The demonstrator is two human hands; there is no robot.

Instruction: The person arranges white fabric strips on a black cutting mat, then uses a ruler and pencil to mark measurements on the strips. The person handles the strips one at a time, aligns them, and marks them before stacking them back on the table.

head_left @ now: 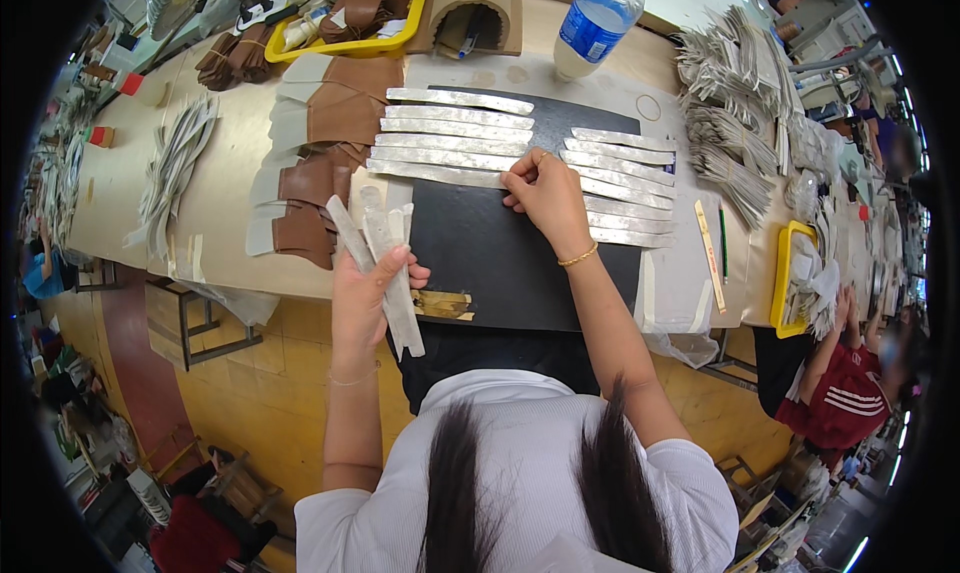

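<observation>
In the head view, your left grip (372, 285), left of the frame's centre, is closed around a small sheaf of pale strips (400, 308); their upper ends fan out above your thumb and one long end hangs down below your palm.

Your right grip (548, 201), just above the centre, is narrow, thumb and forefinger close together at the right end of the lowest strip in the left row of strips (450, 145). You can't tell from here whether it pinches that strip or only presses on it. The strips of that row lie side by side, their right ends on the black mat (465, 248) and their left ends past its edge. The right row of strips (622, 186) lies to the right of your wrist, partly over the mat's right side.

Around you on the surface (105, 213), overlapping brown pieces (350, 113) lie left of the mat, toward the upper left. A bottle (600, 23) with a blue label stands at top centre, and a large pile of pale strips (735, 83) fills the upper right. Right of the mat, a flat stick (711, 258) lies beside a green pencil (724, 243), with a yellow basket (783, 283) farther right.
</observation>
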